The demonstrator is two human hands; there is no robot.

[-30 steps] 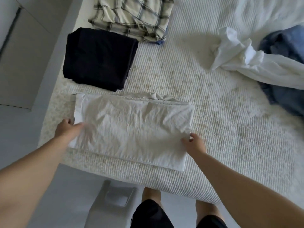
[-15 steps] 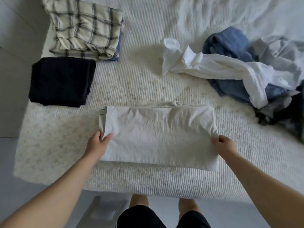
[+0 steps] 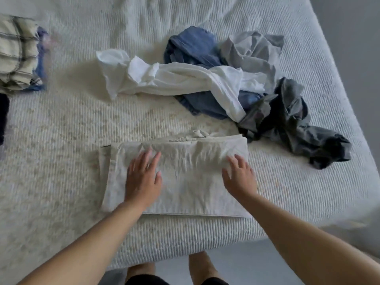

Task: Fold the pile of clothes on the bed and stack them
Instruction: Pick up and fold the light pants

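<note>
Both hands left the cloth's ends: left hand (image 3: 143, 179) and right hand (image 3: 239, 177) press flat, fingers spread, on the folded cloth (image 3: 185, 177) at the bed (image 3: 61, 151) edge. Hard smoothing could shift layers, or slide it off.

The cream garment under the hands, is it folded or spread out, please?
Folded: the cream garment lies as a neat layered rectangle, both hands flat on it.

Folded white garment (image 3: 189, 175) lies flat near unfolded clothes pile (image 3: 236, 89).
</note>
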